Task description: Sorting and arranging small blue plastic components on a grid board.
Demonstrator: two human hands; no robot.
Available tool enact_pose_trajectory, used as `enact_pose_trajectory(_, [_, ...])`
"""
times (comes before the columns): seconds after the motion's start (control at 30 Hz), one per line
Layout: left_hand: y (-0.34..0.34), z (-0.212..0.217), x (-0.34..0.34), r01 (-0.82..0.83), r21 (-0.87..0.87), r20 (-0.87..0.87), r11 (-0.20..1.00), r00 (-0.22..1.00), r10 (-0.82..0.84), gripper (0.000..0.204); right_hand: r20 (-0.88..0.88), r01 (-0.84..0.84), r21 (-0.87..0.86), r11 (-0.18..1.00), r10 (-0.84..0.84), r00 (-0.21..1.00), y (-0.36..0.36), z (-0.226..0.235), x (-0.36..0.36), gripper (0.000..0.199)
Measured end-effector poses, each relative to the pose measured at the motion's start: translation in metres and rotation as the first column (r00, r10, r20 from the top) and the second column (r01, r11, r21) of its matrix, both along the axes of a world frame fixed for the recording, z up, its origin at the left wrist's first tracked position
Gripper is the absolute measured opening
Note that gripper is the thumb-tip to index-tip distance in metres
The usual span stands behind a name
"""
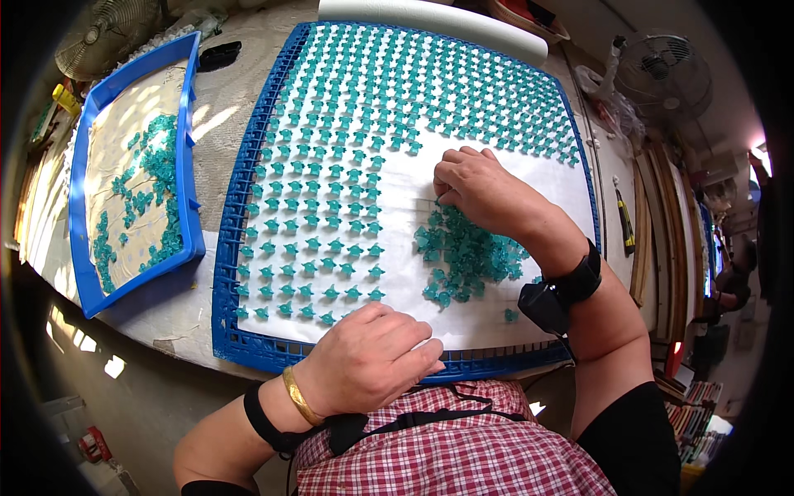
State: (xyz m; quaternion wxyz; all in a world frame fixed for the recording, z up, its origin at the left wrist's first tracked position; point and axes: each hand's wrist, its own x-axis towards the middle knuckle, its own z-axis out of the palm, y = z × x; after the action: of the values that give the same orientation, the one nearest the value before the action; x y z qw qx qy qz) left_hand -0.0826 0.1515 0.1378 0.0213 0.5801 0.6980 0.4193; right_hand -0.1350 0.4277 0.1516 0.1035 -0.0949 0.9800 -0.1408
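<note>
A white sheet (pixel 397 198) lines a large blue lattice tray (pixel 225 298) in front of me. Small translucent teal pieces (pixel 331 292), each with side points, stand in spaced rows along its left and far parts. Right of the middle lies a loose pile of the same pieces (pixel 463 260). My right hand (pixel 484 186) is over the far edge of this pile, fingers bent into a pinch; whatever is between the fingertips is hidden. At the tray's front edge, my left hand (pixel 376 351) is curled closed, and its fingers hide anything inside.
On the left stands a shallow blue bin (pixel 78 215) with more teal pieces (pixel 161 161) on a pale lining. A white roll (pixel 438 21) lies behind the tray. A yellow-and-black tool (pixel 624 221) rests at the right. Fans (pixel 666 70) stand at the far corners.
</note>
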Motion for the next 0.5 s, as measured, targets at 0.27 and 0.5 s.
enact_pose_trajectory(0.27, [0.033,0.002,0.001,0.066,0.048,0.033,0.997,0.997,-0.067,0.020,-0.034,-0.093,-0.111,0.989,0.090,0.995,-0.003,-0.007,0.002,0.003])
enact_pose_trajectory(0.5, [0.054,-0.007,0.005,-0.106,0.111,0.267,0.988,0.961,0.073,0.014,-0.076,-0.015,-0.264,0.964,-0.006,0.997,0.003,-0.001,0.005,0.013])
